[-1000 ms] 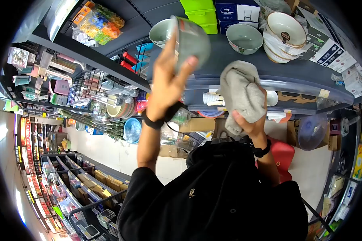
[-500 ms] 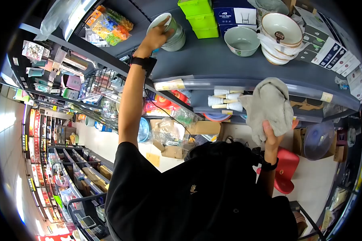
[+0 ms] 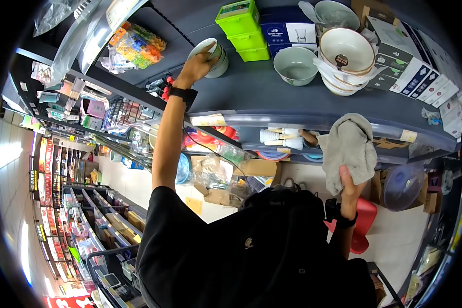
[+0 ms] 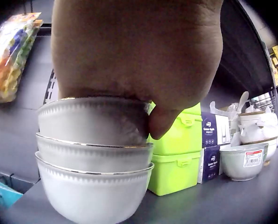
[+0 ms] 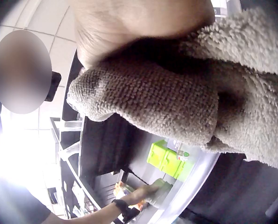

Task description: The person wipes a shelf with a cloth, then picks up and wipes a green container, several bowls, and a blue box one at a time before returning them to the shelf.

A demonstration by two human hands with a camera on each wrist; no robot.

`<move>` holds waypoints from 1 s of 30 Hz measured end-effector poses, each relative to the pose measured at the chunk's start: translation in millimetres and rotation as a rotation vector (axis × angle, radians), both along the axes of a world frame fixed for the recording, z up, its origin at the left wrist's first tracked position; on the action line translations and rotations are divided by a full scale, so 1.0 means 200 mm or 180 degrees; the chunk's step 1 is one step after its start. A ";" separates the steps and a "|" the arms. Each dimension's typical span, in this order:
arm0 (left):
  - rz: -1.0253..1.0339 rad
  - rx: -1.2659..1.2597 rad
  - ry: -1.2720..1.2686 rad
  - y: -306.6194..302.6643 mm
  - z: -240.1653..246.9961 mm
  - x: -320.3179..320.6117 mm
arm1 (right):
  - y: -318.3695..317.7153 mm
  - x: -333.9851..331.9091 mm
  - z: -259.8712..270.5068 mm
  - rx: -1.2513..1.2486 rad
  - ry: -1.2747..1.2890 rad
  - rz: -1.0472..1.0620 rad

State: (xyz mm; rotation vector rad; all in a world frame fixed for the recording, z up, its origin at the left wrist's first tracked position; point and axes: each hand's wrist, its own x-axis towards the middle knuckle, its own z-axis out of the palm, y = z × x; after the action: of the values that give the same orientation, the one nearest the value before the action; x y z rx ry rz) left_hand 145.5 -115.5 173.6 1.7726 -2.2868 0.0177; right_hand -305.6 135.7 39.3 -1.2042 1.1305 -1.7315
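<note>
On the shelf, my left hand holds the top bowl of a nested stack of pale grey-green bowls. Its thumb lies outside the rim, while the other fingers reach over into the bowl. Three rims show one above another in the left wrist view, and the lowest bowl rests on the shelf. Lower down, in front of the shelf edge, my right hand grips a bunched grey towel, which also fills much of the right wrist view. A single matching bowl stands farther right, with a label on its side.
Bright green lidded boxes are stacked right of the bowl stack, beside blue cartons. Brown-rimmed white bowls and more cartons stand at the right. A raised lip runs along the shelf front. A red stool is below.
My left hand has carried a bowl from in front of the shelf onto the stack at the left and stays there. My right hand has moved rightward with the towel.
</note>
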 end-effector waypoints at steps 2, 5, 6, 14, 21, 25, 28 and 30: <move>0.0061 -0.0006 -0.0088 -0.01 -0.01 0.00 | -0.01 -0.02 0.01 0.0019 -0.0016 0.0047; 0.0006 0.0073 -0.0123 -0.03 -0.03 0.03 | -0.02 -0.04 0.01 0.0164 -0.0060 0.0153; 0.0020 0.0077 -0.0123 -0.02 -0.02 0.02 | -0.02 -0.06 0.00 0.0167 0.0002 0.0201; -0.0113 0.0306 0.0441 -0.03 -0.03 0.07 | -0.03 -0.13 0.01 0.0153 0.0184 0.0272; -0.0047 0.0466 0.0083 -0.02 0.01 0.09 | -0.02 -0.23 0.00 0.0235 0.0240 0.0374; 0.0304 -0.0080 -0.0368 0.11 0.05 -0.06 | -0.01 -0.27 0.01 0.0250 0.0071 0.0419; 0.0295 -0.1700 -0.0719 0.17 0.01 -0.27 | 0.00 -0.30 0.01 0.0178 0.0237 0.0329; -0.0560 -0.1024 0.0328 0.25 -0.01 -0.53 | 0.00 -0.30 0.01 0.0233 0.0187 0.0339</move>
State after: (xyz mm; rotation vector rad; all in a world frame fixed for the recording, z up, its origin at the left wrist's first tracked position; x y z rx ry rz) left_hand 39.4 -65.0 171.6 1.3789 -2.2108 0.2424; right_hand -365.7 136.6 41.3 -1.2546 1.1334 -1.5712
